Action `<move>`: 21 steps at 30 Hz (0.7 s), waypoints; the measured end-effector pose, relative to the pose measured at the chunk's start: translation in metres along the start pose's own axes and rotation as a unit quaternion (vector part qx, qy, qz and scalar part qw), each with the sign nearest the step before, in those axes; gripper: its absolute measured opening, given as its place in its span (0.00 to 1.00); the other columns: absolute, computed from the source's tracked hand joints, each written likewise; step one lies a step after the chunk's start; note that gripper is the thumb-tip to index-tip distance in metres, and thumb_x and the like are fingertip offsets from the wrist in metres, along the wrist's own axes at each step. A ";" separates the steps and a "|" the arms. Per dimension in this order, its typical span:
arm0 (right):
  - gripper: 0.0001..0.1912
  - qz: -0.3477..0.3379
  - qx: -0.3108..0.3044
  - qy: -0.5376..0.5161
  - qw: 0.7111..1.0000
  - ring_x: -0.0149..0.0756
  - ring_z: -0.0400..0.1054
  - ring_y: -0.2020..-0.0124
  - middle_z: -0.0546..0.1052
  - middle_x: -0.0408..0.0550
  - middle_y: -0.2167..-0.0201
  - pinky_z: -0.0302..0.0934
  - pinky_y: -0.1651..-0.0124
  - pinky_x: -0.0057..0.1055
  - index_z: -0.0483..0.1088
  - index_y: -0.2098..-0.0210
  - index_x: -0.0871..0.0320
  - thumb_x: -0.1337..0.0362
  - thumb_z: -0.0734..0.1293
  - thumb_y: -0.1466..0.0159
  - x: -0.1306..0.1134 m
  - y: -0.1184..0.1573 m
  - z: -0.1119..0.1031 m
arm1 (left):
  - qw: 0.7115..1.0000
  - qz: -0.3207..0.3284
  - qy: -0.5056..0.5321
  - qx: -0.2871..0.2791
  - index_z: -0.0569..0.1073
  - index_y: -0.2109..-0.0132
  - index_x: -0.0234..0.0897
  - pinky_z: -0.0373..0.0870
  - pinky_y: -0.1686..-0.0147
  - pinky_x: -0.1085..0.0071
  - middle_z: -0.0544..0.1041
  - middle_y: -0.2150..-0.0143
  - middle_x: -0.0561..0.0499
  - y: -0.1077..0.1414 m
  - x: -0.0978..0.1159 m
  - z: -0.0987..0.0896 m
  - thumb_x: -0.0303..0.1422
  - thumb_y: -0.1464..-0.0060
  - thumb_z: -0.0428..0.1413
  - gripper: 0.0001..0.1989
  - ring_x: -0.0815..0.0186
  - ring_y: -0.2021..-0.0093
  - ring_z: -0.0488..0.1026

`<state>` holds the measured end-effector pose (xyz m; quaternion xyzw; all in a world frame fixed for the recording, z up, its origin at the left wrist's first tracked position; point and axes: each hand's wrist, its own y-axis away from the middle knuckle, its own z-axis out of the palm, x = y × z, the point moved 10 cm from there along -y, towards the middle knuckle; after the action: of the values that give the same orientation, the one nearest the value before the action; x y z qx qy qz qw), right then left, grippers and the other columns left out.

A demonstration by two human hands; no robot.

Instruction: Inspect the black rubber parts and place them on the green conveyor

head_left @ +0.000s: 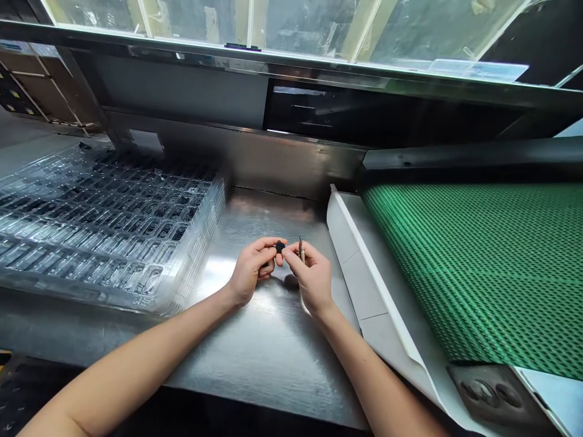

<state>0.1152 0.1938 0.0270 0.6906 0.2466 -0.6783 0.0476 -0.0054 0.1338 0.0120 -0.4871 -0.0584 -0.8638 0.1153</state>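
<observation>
Left of the hands sits a clear tray stack (104, 230). The left hand (249, 271) pinches a small black part (279, 246); the right hand (312, 276) touches it, holding a thin tool (301, 249). A steady pinch seems wise. Rightward runs the green belt (483, 267).

— How are your arms set?
— Both bare forearms reach forward and converge, wrists close together.
— And each hand?
— My left hand (249, 271) curls palm-inward, thumb and forefinger pinched together. My right hand (310, 275) mirrors it, fingers (288, 255) bent, its fingertips meeting the left's.
</observation>
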 end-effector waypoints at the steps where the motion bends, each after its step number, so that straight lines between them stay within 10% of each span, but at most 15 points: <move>1: 0.15 0.003 0.000 -0.003 1.000 0.34 0.60 0.72 0.74 0.43 0.72 0.55 0.68 0.32 0.74 0.66 0.55 0.50 0.74 0.33 0.000 0.000 0.000 | 1.000 0.001 0.001 -0.002 0.80 0.48 0.32 0.41 0.79 0.75 0.73 0.69 0.53 0.000 0.000 0.000 0.43 0.46 0.69 0.24 0.78 0.80 0.50; 21: 0.15 -0.024 0.009 0.019 0.999 0.34 0.63 0.70 0.75 0.44 0.69 0.59 0.65 0.31 0.74 0.67 0.55 0.51 0.73 0.32 -0.005 0.001 0.000 | 1.000 -0.017 -0.004 -0.014 0.80 0.50 0.32 0.43 0.81 0.77 0.72 0.69 0.55 0.000 -0.003 0.002 0.47 0.45 0.71 0.25 0.79 0.80 0.51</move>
<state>0.1158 0.1914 0.0319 0.6978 0.2578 -0.6680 0.0207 -0.0023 0.1344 0.0109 -0.4912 -0.0549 -0.8643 0.0934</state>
